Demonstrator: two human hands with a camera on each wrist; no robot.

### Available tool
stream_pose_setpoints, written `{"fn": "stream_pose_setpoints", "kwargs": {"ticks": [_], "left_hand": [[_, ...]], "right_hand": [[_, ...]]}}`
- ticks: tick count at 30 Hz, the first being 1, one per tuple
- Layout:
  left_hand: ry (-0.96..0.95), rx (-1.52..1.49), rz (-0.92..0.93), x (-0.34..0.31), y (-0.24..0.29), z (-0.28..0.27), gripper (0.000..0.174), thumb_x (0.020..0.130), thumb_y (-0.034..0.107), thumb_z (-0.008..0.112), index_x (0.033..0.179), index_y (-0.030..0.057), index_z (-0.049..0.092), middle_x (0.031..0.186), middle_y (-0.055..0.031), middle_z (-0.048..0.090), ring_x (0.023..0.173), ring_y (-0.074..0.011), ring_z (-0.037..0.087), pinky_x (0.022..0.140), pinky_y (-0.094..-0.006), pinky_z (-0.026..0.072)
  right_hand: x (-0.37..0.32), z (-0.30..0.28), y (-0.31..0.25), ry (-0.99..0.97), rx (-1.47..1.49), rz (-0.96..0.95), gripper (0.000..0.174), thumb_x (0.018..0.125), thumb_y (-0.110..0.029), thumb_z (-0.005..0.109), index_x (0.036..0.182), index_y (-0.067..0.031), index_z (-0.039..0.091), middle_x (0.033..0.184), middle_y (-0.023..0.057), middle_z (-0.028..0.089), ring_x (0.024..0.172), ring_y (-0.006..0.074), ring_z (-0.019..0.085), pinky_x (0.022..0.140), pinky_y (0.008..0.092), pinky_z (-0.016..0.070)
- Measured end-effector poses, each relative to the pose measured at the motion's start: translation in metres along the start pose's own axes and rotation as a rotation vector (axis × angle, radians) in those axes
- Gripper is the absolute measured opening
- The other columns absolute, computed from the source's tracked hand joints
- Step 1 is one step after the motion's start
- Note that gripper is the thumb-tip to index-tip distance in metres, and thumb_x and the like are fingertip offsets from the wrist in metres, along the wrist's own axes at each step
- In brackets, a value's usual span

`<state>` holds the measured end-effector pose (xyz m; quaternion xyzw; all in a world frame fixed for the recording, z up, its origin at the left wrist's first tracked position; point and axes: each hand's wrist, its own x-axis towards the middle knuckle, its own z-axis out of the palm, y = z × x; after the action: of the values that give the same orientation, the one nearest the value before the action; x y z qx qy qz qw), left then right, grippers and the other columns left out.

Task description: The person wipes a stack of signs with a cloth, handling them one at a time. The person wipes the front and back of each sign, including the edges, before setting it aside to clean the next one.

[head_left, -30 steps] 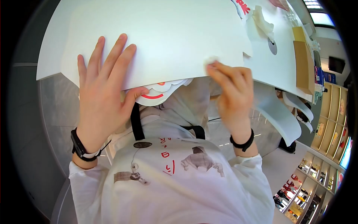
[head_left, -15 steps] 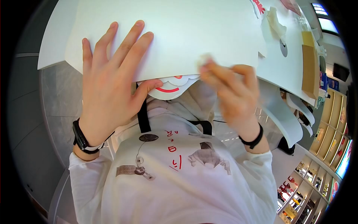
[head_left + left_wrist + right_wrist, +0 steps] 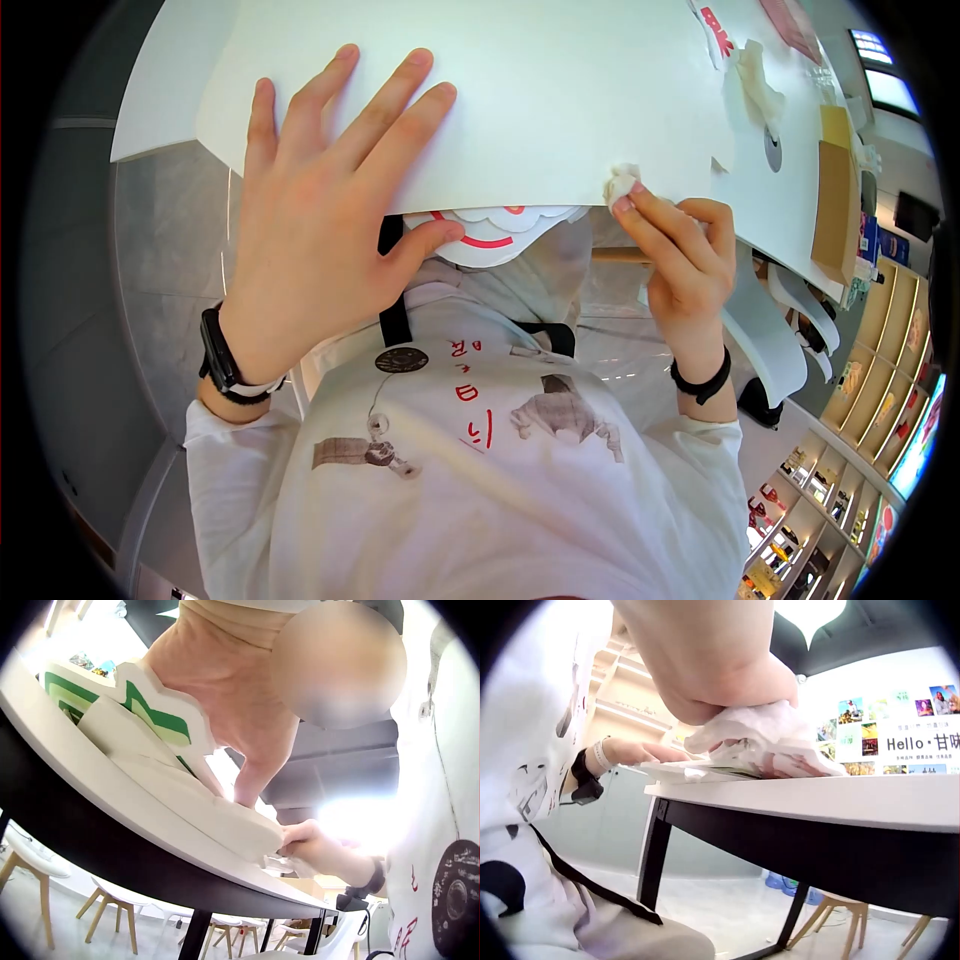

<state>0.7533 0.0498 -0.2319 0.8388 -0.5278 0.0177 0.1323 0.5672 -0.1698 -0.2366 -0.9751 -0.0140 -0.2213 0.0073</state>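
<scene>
A large white sheet or board (image 3: pixel 560 90) lies on the table. My left hand (image 3: pixel 310 230) is spread over its near left part, thumb at a scalloped white piece with a red curve (image 3: pixel 480 250) that projects from underneath. At the near edge, right of that piece, my right hand (image 3: pixel 690 265) pinches a crumpled white tissue (image 3: pixel 622 183) with its fingertips. In the left wrist view, green-trimmed white pieces (image 3: pixel 169 724) lie beside my left hand (image 3: pixel 232 690). The right wrist view shows the tissue (image 3: pixel 754 724) below my right hand (image 3: pixel 712 660).
Farther right on the table (image 3: pixel 790 215) are another crumpled tissue (image 3: pixel 760 90), a round grey disc (image 3: pixel 772 150), a piece with red lettering (image 3: pixel 715 32) and a brown cardboard box (image 3: pixel 836 205). White chairs (image 3: pixel 765 330) stand beyond the table's near right edge.
My right hand has moved right along the near edge, still pinching the tissue. My left hand remains spread over the sheet, and the head view has shifted.
</scene>
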Motion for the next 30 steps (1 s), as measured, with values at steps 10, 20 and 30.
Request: {"fn": "stream_pose_setpoints", "kwargs": {"ticks": [10, 20, 30], "left_hand": [[-0.078, -0.051, 0.068, -0.001, -0.009, -0.014, 0.079, 0.07, 0.039, 0.075, 0.14, 0.0154, 0.045, 0.147, -0.0059, 0.041, 0.136, -0.0373, 0.033, 0.11, -0.0595, 0.0187], [0.548, -1.002, -0.577, -0.078, -0.076, -0.001, 0.022, 0.096, 0.02, 0.053, 0.103, -0.0004, 0.06, 0.098, -0.0094, 0.065, 0.085, -0.0141, 0.061, 0.077, -0.0269, 0.0491], [0.14, -1.603, -0.797, -0.065, -0.057, 0.006, 0.033, 0.096, 0.03, 0.055, 0.082, 0.0012, 0.062, 0.064, -0.0064, 0.061, 0.049, -0.0111, 0.056, 0.046, -0.0221, 0.0458]], "right_hand": [[0.068, 0.051, -0.082, 0.142, 0.293, -0.2, 0.031, 0.068, -0.014, 0.062, 0.098, -0.0088, 0.07, 0.101, 0.0005, 0.065, 0.08, 0.016, 0.052, 0.061, 0.0284, 0.0376], [0.018, -0.019, -0.021, 0.201, 0.269, 0.518, 0.04, 0.079, 0.011, 0.046, 0.11, 0.0002, 0.068, 0.111, 0.0114, 0.067, 0.099, 0.0256, 0.057, 0.09, 0.0312, 0.0442], [0.047, 0.013, -0.057, -0.005, 0.184, 0.312, 0.039, 0.077, 0.005, 0.053, 0.111, -0.005, 0.068, 0.116, 0.0056, 0.066, 0.09, 0.0281, 0.052, 0.083, 0.0343, 0.0443]]}}
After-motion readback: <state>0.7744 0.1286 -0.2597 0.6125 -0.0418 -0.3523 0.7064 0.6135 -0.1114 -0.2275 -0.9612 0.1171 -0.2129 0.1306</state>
